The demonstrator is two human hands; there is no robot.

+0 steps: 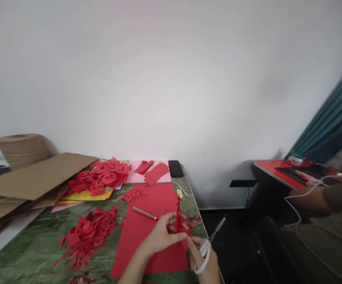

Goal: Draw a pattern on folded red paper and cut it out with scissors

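Observation:
Between the fingers of my left hand [162,236] is a red paper cutout [179,215], thin and standing partly upright. My right hand [203,262] touches the cutout's lower edge with its fingertips. White-handled scissors [204,256] hang on that same hand, their blades pointing away past the table's right edge. Under both hands lies a large red paper sheet [151,197]. A craft knife or pen with a brown handle [143,212] rests on the sheet, left of my left hand. Small red scraps [195,221] lie beyond my right hand.
Piles of red paper cutouts [108,173] and red scraps [89,236] lie to the left. Cardboard [40,173] and a twine spool [23,150] stand farther left. A phone [175,168] and eraser [179,193] lie at the back. Another person's arm [310,199] is at the right by a red table [273,169].

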